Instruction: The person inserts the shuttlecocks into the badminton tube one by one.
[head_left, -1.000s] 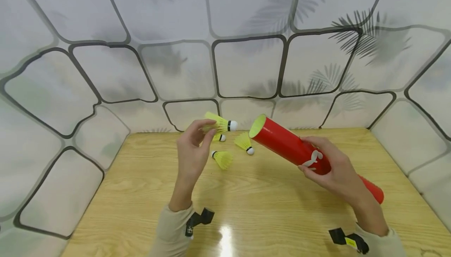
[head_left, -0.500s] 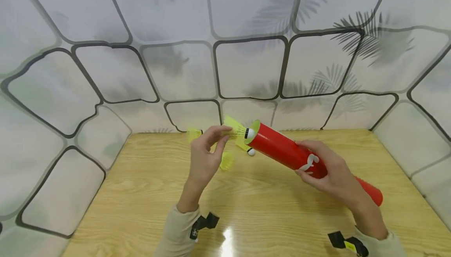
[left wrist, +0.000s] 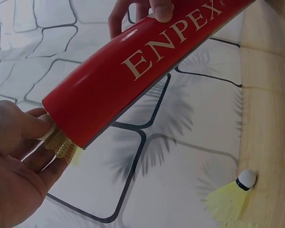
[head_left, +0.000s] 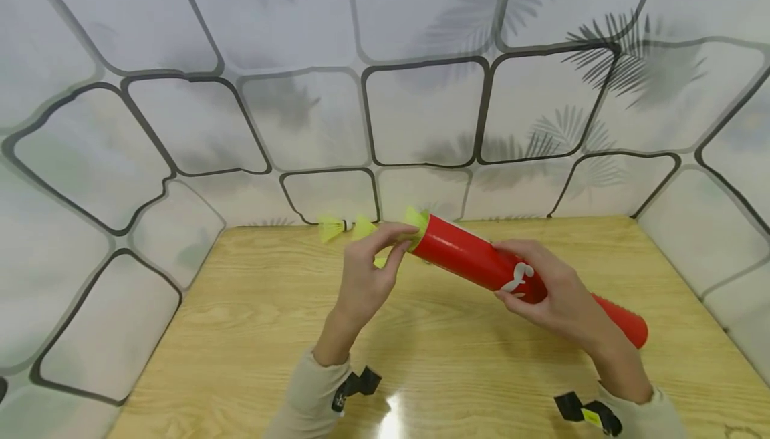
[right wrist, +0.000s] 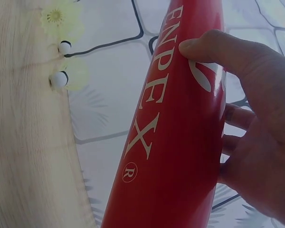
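Observation:
A red shuttlecock tube (head_left: 460,252), lettered ENPEX, slants through the air with its mouth up and to the left. My right hand (head_left: 556,292) grips it around the middle, thumb on the near side and fingers behind. At the mouth, my left hand (head_left: 373,268) pinches the skirt of a yellow shuttlecock (head_left: 416,225) between thumb and fingers. The cork of that shuttlecock is hidden inside the tube. In the left wrist view, its skirt (left wrist: 61,145) sticks out past the rim, beside the fingers.
More yellow shuttlecocks lie at the back of the wooden table (head_left: 252,332), one shuttlecock (head_left: 331,228) left of the others. The left hand partly covers some of them. A patterned padded wall (head_left: 421,118) rises behind the table and along both sides.
My left hand has moved right with the shuttlecock, whose cork has gone from outside the tube to inside it. The tube has shifted slightly left and its mouth dipped a little.

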The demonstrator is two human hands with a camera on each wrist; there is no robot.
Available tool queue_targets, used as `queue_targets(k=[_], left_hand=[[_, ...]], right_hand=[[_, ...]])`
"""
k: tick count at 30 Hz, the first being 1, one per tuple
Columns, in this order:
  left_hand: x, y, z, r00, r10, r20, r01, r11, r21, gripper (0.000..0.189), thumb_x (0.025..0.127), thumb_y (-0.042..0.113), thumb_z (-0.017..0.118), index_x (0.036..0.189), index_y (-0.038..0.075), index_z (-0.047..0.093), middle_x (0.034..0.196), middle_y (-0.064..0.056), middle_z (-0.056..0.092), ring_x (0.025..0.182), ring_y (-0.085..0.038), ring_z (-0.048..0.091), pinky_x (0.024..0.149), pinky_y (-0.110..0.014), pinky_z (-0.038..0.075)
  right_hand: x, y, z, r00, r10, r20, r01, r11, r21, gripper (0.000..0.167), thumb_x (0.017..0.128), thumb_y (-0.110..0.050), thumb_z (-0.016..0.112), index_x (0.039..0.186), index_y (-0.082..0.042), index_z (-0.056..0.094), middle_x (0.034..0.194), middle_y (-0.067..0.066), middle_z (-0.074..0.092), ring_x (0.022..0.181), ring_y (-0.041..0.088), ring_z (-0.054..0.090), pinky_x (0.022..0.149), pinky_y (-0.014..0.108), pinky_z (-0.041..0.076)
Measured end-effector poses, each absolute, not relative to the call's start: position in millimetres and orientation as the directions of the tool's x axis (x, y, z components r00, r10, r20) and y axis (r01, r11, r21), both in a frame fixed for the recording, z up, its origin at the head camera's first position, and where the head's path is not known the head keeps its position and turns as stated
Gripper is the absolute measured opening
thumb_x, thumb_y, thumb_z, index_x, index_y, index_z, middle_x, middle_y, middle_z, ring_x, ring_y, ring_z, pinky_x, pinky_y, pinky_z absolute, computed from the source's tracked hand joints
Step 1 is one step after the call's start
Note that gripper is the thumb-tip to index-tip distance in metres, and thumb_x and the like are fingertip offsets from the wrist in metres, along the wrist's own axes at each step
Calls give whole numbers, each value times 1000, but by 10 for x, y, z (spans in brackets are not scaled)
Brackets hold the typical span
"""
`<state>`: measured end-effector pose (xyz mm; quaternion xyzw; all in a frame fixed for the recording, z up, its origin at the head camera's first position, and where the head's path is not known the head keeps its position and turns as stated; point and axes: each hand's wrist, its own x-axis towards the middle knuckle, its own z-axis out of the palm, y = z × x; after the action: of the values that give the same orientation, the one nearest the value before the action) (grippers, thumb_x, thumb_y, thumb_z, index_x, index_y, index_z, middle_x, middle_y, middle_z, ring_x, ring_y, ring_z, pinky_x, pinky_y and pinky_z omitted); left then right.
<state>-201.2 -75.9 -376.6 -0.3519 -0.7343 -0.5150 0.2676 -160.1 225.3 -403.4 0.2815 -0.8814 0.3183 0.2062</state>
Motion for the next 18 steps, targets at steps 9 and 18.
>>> queue_targets(k=[9,18], left_hand=[[-2023,-739,-3816,-628,303,717,776,174,606,23,98,-5,65,119,1,71,114,-12,74,101,-22,74,87,-31,60],[-2035,-733,-3819,-619,399,677,769,133,625,30,105,0,53,135,5,57,117,-16,73,69,-11,59,68,-26,51]], right_hand=[[-1596,2240,-4034,-761,-364,537,-623,641,-448,84,72,-3,92,144,-19,54,138,-3,58,114,11,56,80,28,60],[-1588,2252,-4012,-766,-353,538,-613,654,-444,84,72,-2,92,144,-21,54,137,-6,58,113,9,55,81,21,56]])
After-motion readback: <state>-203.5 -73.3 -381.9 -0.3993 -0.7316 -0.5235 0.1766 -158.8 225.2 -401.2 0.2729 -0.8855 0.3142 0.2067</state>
